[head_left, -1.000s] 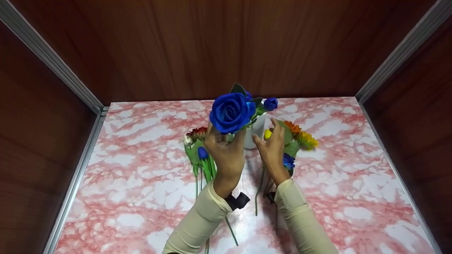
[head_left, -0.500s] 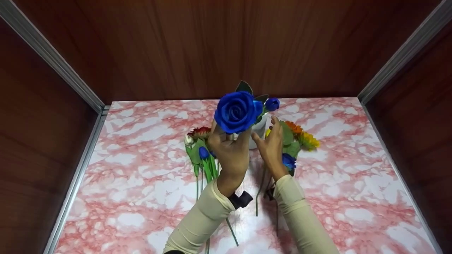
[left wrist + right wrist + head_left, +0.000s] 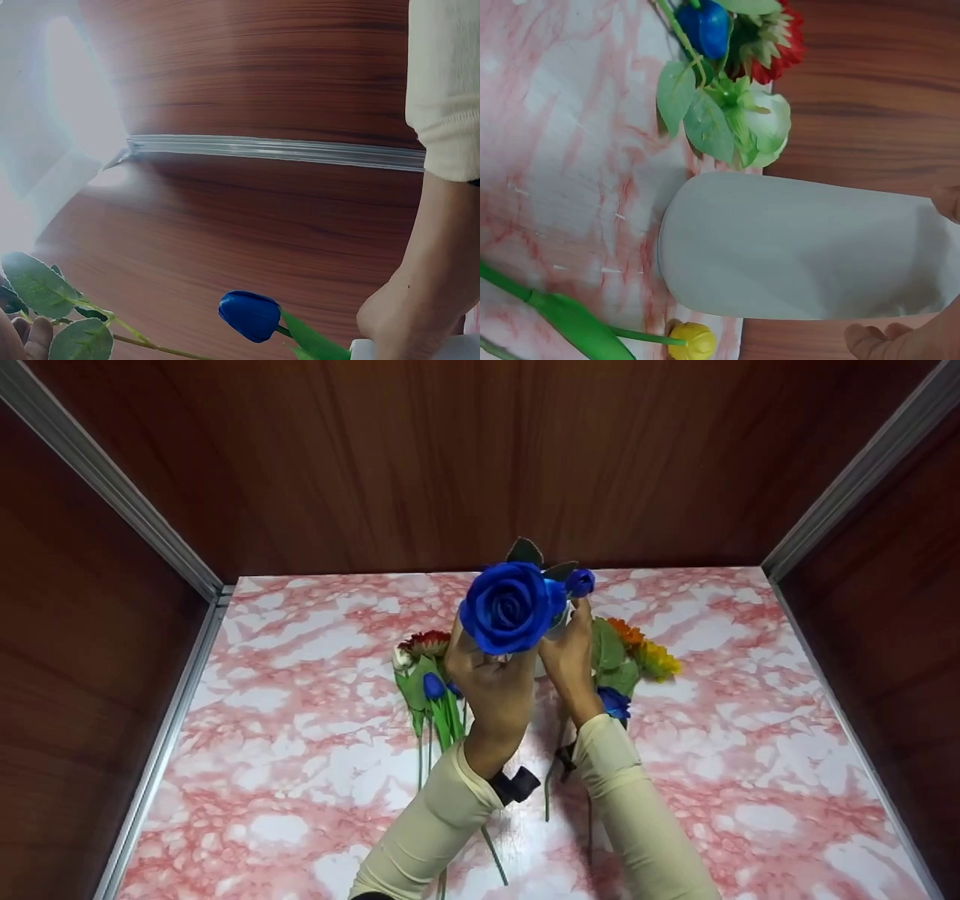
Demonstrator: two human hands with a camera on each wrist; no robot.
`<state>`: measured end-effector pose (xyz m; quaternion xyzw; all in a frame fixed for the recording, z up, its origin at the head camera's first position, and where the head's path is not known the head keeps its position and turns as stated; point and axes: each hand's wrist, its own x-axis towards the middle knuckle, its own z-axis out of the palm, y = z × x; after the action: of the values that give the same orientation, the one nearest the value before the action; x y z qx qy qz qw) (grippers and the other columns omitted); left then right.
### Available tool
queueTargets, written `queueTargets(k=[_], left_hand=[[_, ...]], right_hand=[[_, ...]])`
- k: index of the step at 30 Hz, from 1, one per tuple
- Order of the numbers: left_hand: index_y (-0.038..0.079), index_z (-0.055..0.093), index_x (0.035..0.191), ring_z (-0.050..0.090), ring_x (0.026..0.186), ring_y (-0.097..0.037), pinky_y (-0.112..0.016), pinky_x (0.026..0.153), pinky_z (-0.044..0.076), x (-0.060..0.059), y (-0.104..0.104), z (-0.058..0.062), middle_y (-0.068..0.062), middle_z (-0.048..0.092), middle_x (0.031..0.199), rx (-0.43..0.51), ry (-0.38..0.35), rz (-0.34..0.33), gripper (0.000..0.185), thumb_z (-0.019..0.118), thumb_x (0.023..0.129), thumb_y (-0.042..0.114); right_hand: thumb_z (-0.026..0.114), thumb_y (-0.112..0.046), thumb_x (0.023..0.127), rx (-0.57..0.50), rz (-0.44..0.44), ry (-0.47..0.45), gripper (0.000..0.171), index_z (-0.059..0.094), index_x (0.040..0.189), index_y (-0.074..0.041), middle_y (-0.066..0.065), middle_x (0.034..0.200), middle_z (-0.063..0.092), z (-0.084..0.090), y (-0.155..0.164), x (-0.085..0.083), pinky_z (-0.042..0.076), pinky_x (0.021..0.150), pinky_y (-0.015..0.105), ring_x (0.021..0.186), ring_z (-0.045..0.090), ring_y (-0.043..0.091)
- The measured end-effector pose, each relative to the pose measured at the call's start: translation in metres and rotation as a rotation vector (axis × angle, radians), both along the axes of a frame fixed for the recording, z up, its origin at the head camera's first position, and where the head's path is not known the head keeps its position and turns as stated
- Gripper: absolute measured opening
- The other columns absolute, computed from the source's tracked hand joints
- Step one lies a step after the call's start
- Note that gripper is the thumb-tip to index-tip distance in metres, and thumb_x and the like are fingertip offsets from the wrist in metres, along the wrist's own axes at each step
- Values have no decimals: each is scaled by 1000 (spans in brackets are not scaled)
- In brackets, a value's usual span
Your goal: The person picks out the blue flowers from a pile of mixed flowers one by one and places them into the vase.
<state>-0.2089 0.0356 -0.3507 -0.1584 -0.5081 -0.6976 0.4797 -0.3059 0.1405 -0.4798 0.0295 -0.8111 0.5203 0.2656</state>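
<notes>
My left hand (image 3: 491, 682) grips the stem of a big blue rose (image 3: 510, 607) and holds it upright above the table. Just right of it, my right hand (image 3: 570, 656) reaches up to a white vase (image 3: 802, 247), with a fingertip (image 3: 877, 341) on one side of it and another on the far side. In the head view the rose and both hands hide most of the vase. A small blue bud (image 3: 579, 583) pokes out beside the rose, and the left wrist view shows this bud (image 3: 251, 315) with green leaves (image 3: 37, 285).
Loose flowers lie on the pink marbled table (image 3: 300, 780): a red bloom (image 3: 426, 643) and a blue bud (image 3: 433, 686) on the left, orange and yellow blooms (image 3: 645, 652) and a blue flower (image 3: 615, 703) on the right. Wooden walls (image 3: 480, 457) close in three sides.
The left hand has carried the blue rose a little right and toward the vase. The right hand has moved in from open beside the vase to touching it.
</notes>
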Motion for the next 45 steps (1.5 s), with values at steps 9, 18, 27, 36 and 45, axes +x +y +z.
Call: queueTargets(k=[9, 18, 27, 36, 45], left_hand=[[-17, 61, 106, 63, 98, -32, -48, 87, 49, -1, 1, 2, -27, 63, 104, -46, 59, 45, 42, 74, 85, 18], [-17, 61, 107, 62, 102, -34, -50, 89, 48, -3, 2, -3, -27, 63, 105, -69, 76, 65, 43, 74, 85, 18], [-16, 60, 107, 61, 98, -33, -48, 87, 48, -4, 3, -5, -26, 62, 102, -94, 120, 46, 40, 74, 85, 16], [-15, 62, 107, 61, 101, -33, -49, 89, 49, -7, 3, -9, -25, 63, 104, -116, 93, 48, 40, 74, 86, 17], [-11, 65, 111, 62, 102, -28, -44, 89, 49, -21, 5, -20, -19, 64, 107, -154, 13, 19, 33, 74, 80, -4]], right_hand=[[75, -25, 83, -18, 38, 37, 62, 48, 133, -1, 13, 124, 60, 0, 0, -7, 40, 99, 39, 116, 55, 21], [72, -20, 86, -4, 63, 102, 50, 53, 127, 2, 14, 120, 61, -5, 3, -10, 39, 99, 39, 113, 55, 22], [57, -16, 96, 39, 97, 106, 36, 52, 126, 2, 15, 119, 60, -4, 4, -7, 39, 100, 39, 115, 53, 25], [54, -11, 95, 121, 68, 66, 38, 50, 129, 6, 20, 123, 57, -5, 4, -5, 37, 102, 40, 119, 51, 31], [68, -19, 87, 84, 59, 50, 57, 47, 136, 2, 19, 132, 54, -6, 4, -6, 34, 105, 38, 123, 49, 27]])
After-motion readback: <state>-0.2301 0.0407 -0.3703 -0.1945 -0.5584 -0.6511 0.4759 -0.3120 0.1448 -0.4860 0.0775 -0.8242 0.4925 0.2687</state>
